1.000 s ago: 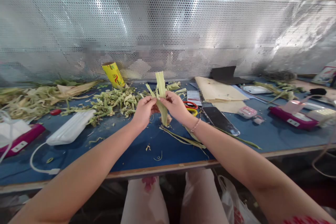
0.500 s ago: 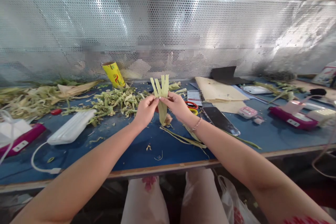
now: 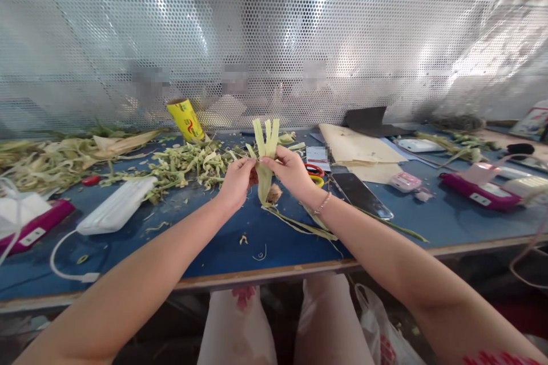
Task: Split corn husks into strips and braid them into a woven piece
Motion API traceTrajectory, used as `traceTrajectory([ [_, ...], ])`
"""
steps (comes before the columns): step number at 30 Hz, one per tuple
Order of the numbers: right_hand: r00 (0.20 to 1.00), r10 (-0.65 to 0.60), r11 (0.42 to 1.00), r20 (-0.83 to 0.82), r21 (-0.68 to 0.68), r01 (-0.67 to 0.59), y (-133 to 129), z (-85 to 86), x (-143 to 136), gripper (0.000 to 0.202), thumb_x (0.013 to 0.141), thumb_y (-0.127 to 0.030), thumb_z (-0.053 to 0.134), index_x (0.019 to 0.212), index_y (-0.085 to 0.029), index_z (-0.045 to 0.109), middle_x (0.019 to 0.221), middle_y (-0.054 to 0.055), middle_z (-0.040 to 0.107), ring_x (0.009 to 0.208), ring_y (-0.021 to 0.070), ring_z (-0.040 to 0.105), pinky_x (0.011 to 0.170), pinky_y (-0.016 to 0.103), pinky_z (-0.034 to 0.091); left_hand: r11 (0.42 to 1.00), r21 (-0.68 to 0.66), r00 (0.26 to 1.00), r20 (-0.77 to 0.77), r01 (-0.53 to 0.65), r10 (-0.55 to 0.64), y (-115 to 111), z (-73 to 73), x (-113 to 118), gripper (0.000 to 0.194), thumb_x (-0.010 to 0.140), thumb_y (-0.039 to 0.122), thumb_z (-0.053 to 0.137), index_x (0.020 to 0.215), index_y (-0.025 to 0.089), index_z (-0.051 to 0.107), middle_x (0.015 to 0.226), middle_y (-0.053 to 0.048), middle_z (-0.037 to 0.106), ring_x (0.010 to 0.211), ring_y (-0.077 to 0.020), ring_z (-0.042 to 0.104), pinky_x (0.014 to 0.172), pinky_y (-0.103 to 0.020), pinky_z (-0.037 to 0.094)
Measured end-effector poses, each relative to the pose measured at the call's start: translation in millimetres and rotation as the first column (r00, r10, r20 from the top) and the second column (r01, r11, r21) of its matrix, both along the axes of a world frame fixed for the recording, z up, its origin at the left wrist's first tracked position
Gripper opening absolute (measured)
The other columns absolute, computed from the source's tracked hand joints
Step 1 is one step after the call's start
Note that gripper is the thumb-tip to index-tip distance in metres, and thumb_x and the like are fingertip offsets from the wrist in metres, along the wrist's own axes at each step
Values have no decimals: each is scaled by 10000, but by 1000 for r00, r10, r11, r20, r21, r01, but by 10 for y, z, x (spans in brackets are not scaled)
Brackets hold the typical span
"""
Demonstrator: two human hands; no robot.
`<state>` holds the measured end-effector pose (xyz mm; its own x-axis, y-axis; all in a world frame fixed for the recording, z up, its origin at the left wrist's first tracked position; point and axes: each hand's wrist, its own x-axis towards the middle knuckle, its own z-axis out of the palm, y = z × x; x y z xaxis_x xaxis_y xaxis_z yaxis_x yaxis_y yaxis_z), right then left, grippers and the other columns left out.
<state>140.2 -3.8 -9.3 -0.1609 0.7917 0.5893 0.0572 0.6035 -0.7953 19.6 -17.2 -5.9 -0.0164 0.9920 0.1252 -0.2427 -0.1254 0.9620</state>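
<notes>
A pale green husk leaf [image 3: 264, 182], slit into several upright strips at its top, stands between my hands above the table. My left hand [image 3: 236, 181] pinches the strip at its left side, which leans away from the others. My right hand [image 3: 292, 174] is closed on the leaf just below the slits, thumb in front. At the leaf's lower end is a brownish stub [image 3: 274, 194]. Long thin green strips [image 3: 303, 227] lie below it on the blue table [image 3: 222, 251]. Scissors with red and yellow handles [image 3: 315, 175] lie partly behind my right hand.
A heap of curled husk scraps [image 3: 192, 162] and a leaning yellow tube [image 3: 185, 120] are at the back left. A white power bank [image 3: 117, 205] with a cable lies left. On the right are a phone [image 3: 362, 194], brown paper [image 3: 359, 145] and a purple power strip [image 3: 479, 191]. A perforated metal screen [image 3: 274, 40] stands behind.
The leftmost strip has been drawn down and aside by my left hand, which has shifted slightly left. The remaining strips stand up in my right hand.
</notes>
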Motion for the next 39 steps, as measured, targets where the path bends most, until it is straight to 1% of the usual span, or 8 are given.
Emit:
traceTrajectory([
  [6,995,90,989,-51,-110,-95,9,16,16,201,707,-375,585,721,-176,557,679,-7,557,668,110,514,667,270,435,999,26,999,-14,-32,32,28,-9,-18,138,700,254,548,601,158,538,495,16,533,447,-96,501,468,-223,416],
  [15,998,60,979,-21,-195,-63,20,23,31,184,654,-323,638,716,-166,564,651,-12,558,598,91,498,597,253,422,991,131,995,-99,28,-15,8,-6,-65,166,665,315,625,640,160,572,598,-3,599,587,-140,579,578,-273,465],
  [21,993,67,975,-95,-204,-86,13,19,19,206,664,-355,619,654,-169,529,599,-28,514,573,83,478,590,255,433,995,96,998,-55,-27,32,24,-5,-42,139,655,256,617,595,150,548,546,20,568,546,-119,566,569,-261,461],
  [26,996,49,983,-79,-173,-62,18,18,16,187,674,-340,605,652,-174,522,593,-34,501,562,77,457,565,241,415,997,70,999,20,23,-25,-9,25,-34,176,628,289,651,597,147,552,553,15,573,541,-119,569,579,-271,465],
  [29,999,31,989,-31,-146,-35,28,10,24,150,688,-304,580,644,-173,524,581,-37,486,544,73,436,548,239,398,994,94,998,-24,61,-59,-21,25,-46,210,615,331,672,654,143,587,596,-1,598,569,-126,576,590,-279,473],
  [32,998,65,987,-8,-145,-66,51,-11,28,102,678,-270,575,690,-174,545,624,-25,517,585,84,469,578,247,416,995,100,998,-55,25,-20,-6,9,-61,207,610,315,674,706,142,612,631,-7,613,587,-123,568,588,-274,472],
  [35,995,102,983,-19,-150,-104,66,-23,22,107,650,-239,590,728,-177,553,667,-17,541,628,91,498,616,253,431,994,112,997,-70,-19,27,22,-10,-67,164,627,286,648,695,143,608,632,-5,610,581,-119,557,569,-261,460],
  [39,996,74,983,-48,-165,-81,54,-16,9,100,648,-237,597,706,-178,541,649,-20,536,608,91,497,607,254,430,993,114,996,-79,-30,39,49,-33,-41,138,659,273,618,648,142,578,583,10,573,557,-108,540,565,-251,449],
])
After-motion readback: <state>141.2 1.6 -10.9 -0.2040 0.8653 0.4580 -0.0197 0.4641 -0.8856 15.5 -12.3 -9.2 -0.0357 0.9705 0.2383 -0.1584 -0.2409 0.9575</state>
